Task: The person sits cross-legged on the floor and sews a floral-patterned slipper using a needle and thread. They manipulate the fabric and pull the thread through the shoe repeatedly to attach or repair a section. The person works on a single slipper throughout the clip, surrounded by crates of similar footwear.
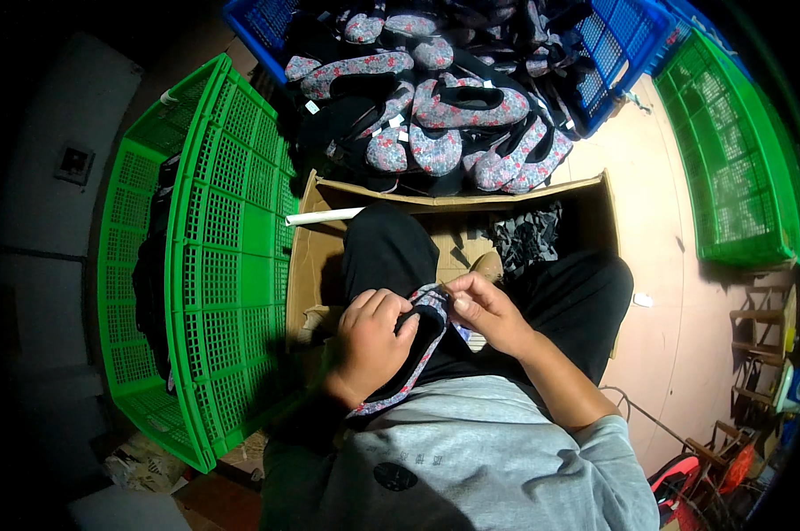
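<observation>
A floral shoe (430, 352) with a dark lining lies across my lap, one end against my grey shirt. My left hand (375, 341) is closed round its side, the thumb over the dark opening. At the shoe's far end, my right hand (495, 317) pinches thumb and forefinger together by the edge. Something thin and dark shows at those fingertips, too small to make out. Part of the shoe is hidden under my left hand.
Ahead, many similar floral shoes (470, 104) are heaped in a blue crate (625, 57). An open cardboard box (608, 221) with dark scraps (528, 237) stands before my knees. Green crates stand left (232, 257) and right (727, 150). A white tube (325, 216) juts over the box's left side.
</observation>
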Motion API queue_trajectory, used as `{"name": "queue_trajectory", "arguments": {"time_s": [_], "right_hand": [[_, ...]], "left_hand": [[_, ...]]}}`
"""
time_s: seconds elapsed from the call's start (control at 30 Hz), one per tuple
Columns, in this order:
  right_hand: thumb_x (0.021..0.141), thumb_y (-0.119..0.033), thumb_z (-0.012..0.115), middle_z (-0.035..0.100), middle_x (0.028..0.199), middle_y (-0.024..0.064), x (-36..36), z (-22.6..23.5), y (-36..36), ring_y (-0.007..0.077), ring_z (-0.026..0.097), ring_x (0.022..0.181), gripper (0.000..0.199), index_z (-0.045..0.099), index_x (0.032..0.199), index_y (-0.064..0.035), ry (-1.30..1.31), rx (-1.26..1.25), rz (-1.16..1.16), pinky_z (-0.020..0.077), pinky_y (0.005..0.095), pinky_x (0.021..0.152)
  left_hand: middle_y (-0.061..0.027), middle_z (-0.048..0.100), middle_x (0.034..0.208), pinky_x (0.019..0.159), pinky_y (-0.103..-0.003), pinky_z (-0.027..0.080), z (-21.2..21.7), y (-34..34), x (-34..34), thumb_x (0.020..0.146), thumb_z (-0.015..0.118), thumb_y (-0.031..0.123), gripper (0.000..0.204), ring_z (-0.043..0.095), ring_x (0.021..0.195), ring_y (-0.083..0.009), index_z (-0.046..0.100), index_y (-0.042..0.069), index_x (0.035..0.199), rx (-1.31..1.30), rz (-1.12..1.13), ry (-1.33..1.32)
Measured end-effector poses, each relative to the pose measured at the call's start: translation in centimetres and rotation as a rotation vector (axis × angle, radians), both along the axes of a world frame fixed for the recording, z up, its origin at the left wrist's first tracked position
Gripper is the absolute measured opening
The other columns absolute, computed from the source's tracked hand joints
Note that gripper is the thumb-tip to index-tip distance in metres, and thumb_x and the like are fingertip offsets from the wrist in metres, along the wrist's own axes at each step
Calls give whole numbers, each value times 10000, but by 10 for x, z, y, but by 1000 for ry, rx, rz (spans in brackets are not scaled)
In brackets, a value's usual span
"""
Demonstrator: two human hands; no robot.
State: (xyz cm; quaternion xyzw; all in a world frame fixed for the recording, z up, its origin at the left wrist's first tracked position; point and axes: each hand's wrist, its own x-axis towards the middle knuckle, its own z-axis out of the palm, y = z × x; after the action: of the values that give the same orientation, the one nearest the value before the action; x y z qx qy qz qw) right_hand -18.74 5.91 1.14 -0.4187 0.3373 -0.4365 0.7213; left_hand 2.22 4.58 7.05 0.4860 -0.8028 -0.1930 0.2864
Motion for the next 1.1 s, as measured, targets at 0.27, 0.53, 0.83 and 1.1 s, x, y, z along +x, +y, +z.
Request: {"name": "queue_trajectory", "arguments": {"time_s": [0.27,0.53,0.83,1.1], "right_hand": [[1007,-284,584,532,874,-12,-26,23,-9,80,482,781,291,544,1122,-20,200,-210,238,444,252,709],[972,-299,616,634,887,117,-38,36,-15,247,615,803,301,542,1079,-27,460,-361,325,490,355,735],[959,-337,626,637,873,130,-41,41,-21,303,634,815,338,523,1091,-44,591,-399,387,491,394,734],[979,-308,606,637,865,92,-43,36,-23,214,637,792,302,516,1101,-47,613,-371,403,498,339,720]], "left_hand": [[-101,628,810,729,-407,478,15,1,0,702,745,56,175,613,781,-305,609,34,809,-86,-174,18],[-109,641,787,700,-416,471,15,2,-9,653,769,34,224,611,748,-315,607,35,807,-172,-207,17],[-108,641,798,709,-413,475,14,1,-13,655,758,30,208,614,755,-307,614,34,806,-168,-231,3],[-106,637,793,713,-415,475,10,1,-16,667,759,41,194,611,761,-311,616,38,798,-154,-220,-1]]}}
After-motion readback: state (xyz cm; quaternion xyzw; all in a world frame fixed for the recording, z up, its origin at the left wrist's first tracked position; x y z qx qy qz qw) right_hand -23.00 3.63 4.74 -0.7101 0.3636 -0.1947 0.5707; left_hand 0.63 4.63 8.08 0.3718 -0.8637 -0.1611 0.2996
